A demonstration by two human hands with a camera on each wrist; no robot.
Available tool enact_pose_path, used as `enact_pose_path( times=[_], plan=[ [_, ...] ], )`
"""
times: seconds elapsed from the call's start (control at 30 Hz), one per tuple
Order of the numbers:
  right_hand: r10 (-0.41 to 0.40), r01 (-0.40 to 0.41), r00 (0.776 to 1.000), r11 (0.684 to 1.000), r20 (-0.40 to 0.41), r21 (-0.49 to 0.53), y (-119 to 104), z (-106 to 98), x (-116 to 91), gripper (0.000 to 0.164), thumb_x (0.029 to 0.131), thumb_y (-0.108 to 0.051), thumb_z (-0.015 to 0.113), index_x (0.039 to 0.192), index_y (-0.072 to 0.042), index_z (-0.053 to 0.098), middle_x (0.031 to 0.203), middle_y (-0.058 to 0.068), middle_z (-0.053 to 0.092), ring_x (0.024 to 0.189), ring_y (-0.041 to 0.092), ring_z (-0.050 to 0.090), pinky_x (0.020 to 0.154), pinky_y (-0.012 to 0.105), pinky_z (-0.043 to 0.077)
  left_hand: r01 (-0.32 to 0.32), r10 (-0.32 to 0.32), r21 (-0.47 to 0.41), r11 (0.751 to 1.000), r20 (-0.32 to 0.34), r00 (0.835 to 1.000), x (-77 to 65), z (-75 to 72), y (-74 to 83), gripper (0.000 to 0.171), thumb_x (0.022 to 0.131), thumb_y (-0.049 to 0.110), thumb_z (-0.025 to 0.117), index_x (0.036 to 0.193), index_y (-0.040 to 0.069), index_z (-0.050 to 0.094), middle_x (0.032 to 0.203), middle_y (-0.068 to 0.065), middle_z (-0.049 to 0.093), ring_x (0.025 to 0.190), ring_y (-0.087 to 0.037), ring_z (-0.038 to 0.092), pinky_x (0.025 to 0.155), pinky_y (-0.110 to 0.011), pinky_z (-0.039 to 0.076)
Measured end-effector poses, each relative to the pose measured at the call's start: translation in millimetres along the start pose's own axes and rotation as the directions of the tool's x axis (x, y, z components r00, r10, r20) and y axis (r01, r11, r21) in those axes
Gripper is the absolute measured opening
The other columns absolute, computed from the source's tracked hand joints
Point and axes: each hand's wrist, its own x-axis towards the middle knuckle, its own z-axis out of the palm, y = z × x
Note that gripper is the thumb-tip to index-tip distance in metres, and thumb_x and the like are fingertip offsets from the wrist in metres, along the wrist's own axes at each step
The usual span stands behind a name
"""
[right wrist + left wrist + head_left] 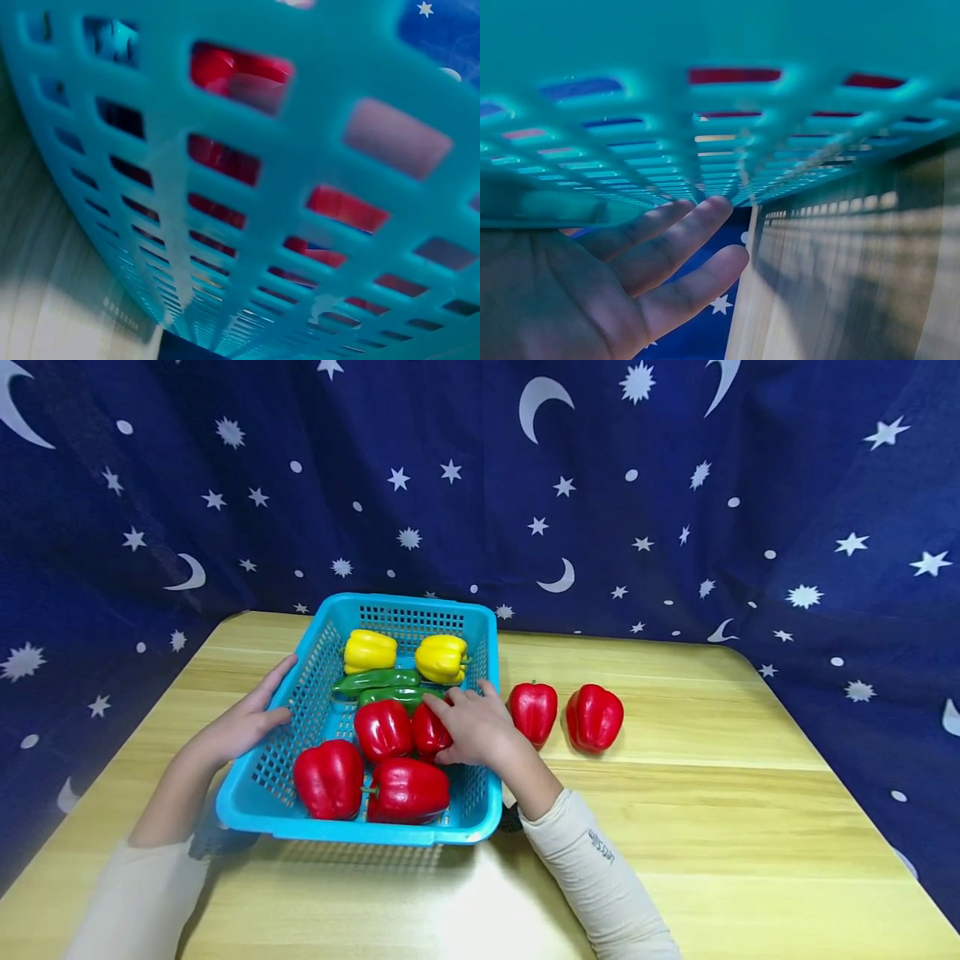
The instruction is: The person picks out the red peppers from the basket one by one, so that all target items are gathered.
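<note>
A blue plastic basket (352,833) stands on the table, its mesh walls close up in both wrist views. My left hand (243,722) holds its left rim, thumb over the edge and fingers along the outside; in the left wrist view those fingers (679,247) lie against the mesh. Inside the basket, my right hand (477,727) grips a red bell pepper (429,732), partly covering it. Around it lie other red bell peppers (408,791), two green peppers (378,681) and two yellow bell peppers (370,652). The right wrist view shows red through the basket wall (169,172).
Two more red bell peppers, one nearer (533,713) and one farther right (595,718), lie on the wooden table (720,810) right of the basket. A dark blue curtain (450,552) with moons and stars hangs behind and at the sides. A small dark object (512,818) shows under the right wrist.
</note>
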Motion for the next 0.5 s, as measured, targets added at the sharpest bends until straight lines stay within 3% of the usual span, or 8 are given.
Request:
enact_pose_path(
  times=[0.2,0.5],
  plan=[
    [-0.019,0.02,1.0,1.0,-0.01,0.017,0.3,-0.9,-0.6,0.081,0.074,-0.048,0.068,0.142,-0.022,0.033,0.131,0.008,0.047,0.121,0.025,0.044,0.109,0.047,0.021,0.01,-0.01,0.001,1.0,-0.001,1.0,-1.3,-0.5,0.9,0.078,0.088,0.0,0.034,0.146,0.02,-0.015,0.149,-0.028,-0.001,0.125,-0.06,0.019,0.081,-0.062,0.044],
    [-0.048,0.057,0.996,0.99,-0.081,0.126,5.5,-1.4,-4.7,0.077,0.071,-0.046,0.07,0.137,-0.022,0.041,0.124,0.007,0.05,0.116,0.024,0.044,0.102,0.041,0.028,0.011,-0.011,0.011,1.0,-0.001,1.0,-1.7,0.6,3.1,0.077,0.088,0.001,0.034,0.146,0.019,-0.014,0.149,-0.028,-0.002,0.125,-0.06,0.018,0.083,-0.063,0.042]
  ],
)
